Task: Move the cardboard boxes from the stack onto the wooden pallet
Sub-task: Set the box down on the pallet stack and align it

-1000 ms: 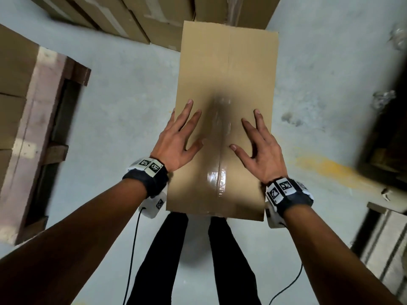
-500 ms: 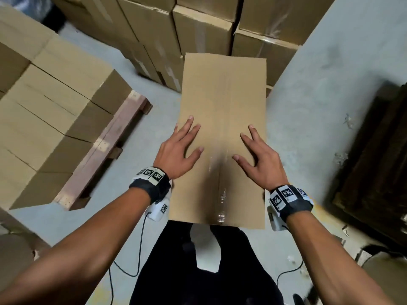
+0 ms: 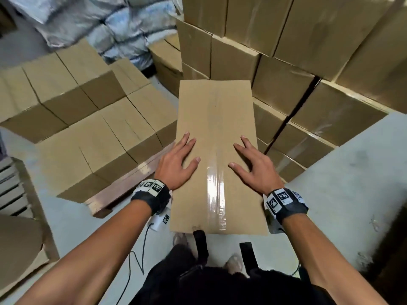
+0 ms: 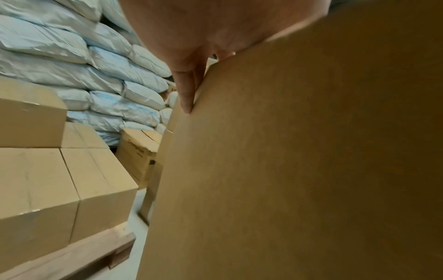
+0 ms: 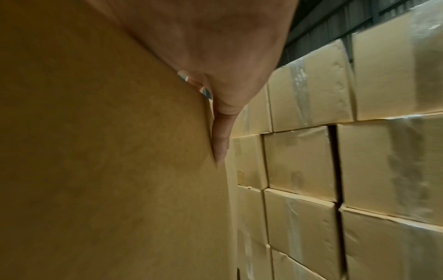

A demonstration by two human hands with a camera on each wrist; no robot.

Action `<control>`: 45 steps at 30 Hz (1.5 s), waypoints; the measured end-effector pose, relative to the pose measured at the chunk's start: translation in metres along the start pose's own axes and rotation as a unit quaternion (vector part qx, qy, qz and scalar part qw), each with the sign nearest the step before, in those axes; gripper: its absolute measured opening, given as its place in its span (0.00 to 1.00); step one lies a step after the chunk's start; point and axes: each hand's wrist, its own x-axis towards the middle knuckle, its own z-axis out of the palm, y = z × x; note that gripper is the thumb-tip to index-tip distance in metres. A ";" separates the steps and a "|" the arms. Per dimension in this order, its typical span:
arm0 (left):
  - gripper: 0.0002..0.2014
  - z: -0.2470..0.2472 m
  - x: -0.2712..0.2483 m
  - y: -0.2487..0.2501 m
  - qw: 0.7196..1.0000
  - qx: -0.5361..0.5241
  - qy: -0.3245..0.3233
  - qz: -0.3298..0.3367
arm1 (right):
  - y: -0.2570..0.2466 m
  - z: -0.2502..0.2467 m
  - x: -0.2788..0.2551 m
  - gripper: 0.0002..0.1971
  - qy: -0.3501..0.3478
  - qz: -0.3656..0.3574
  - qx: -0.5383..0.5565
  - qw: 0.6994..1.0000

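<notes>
I carry a long cardboard box (image 3: pixel 217 128) with a taped centre seam, held off the floor in front of me. My left hand (image 3: pixel 178 159) lies over its left top edge and my right hand (image 3: pixel 253 166) over its right top edge, fingers straight, thumbs on top. In the wrist views the left hand (image 4: pixel 189 56) and the right hand (image 5: pixel 215 66) each run a straight finger down a side of the box (image 4: pixel 287 170) (image 5: pixel 107 170). The wooden pallet (image 3: pixel 123 188) lies to my left, loaded with several boxes (image 3: pixel 88 128). The tall box stack (image 3: pixel 308 62) stands ahead and right.
Pale blue-white sacks (image 3: pixel 110 25) are piled behind the pallet. A single box (image 4: pixel 139 151) stands on the floor between pallet and stack. Bare concrete floor (image 3: pixel 352 172) lies to my right. Loose cardboard (image 3: pixel 17 249) sits at the lower left.
The pallet and stack have come closer and the view has tilted up. Both hands slid outward from the box's middle to its side edges, with the box still held.
</notes>
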 end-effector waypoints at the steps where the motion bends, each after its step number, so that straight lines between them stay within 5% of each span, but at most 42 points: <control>1: 0.33 -0.010 0.004 -0.010 1.000 -0.001 0.008 -0.007 | -0.009 0.003 0.015 0.34 -0.005 -0.009 -0.003 1.000; 16: 0.31 -0.138 0.097 -0.151 0.991 -0.002 0.115 -0.061 | -0.112 0.066 0.244 0.33 -0.043 -0.106 -0.006 0.993; 34: 0.31 -0.209 0.326 -0.227 0.959 0.060 0.202 -0.188 | -0.106 0.073 0.577 0.30 -0.104 -0.226 0.016 0.968; 45: 0.30 -0.234 0.427 -0.300 0.949 0.050 0.218 -0.224 | -0.112 0.114 0.721 0.31 -0.134 -0.240 0.013 0.961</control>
